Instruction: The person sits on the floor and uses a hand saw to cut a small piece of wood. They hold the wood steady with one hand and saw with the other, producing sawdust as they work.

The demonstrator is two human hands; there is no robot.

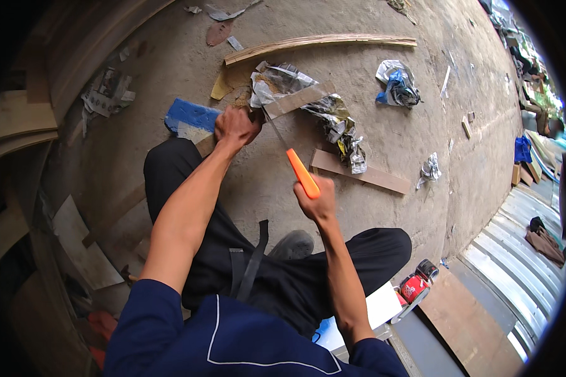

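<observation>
My right hand (316,198) is closed around the orange handle of a narrow-bladed saw (302,173). The thin blade runs up and left to a flat wooden strip (300,100), meeting it at its near end. Beside that end, my left hand (238,125) is closed and pressed down, its fingertips partly hidden; it seems to grip the strip's end. A blue-painted block (192,116) lies just left of the left hand. Crumpled printed paper (277,81) sits under and behind the strip, with tan sawdust-like crumbs close by.
A long wooden strip (321,44) lies farther off. Another flat board (361,173) is right of the saw. Crumpled paper and plastic (398,83) litter the concrete floor. Wood panels (22,119) stand at left; tape rolls (414,288) and corrugated metal sheet (516,229) are at right.
</observation>
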